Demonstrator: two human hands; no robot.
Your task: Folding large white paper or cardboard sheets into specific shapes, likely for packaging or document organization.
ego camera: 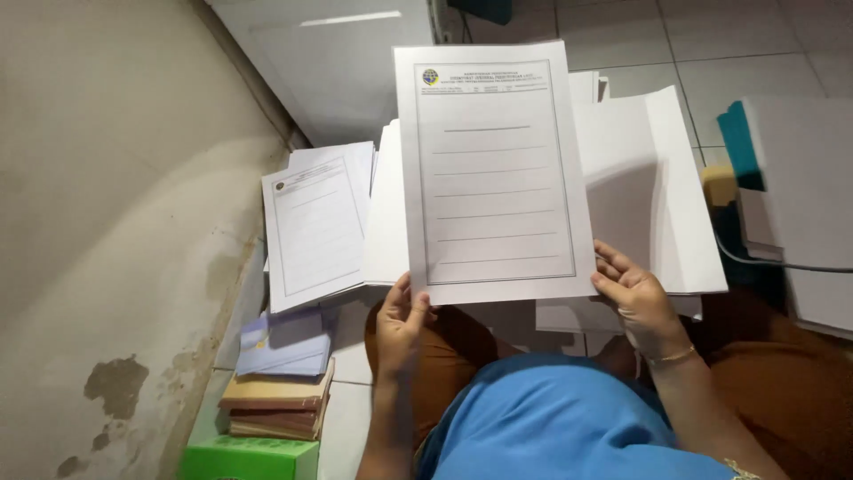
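We grip a white ruled paper form [494, 173] by its bottom corners, left hand [400, 322] and right hand [636, 300] both pinched closed on it.

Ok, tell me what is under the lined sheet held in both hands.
Under the lined sheet lie white paper stacks on the tiled floor. The sheet hides their middle.

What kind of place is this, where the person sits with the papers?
Probably a small office or home workspace, with the work done on a tiled floor. Paper stacks lie beside a stained wall, near books. Both hands hold a lined form.
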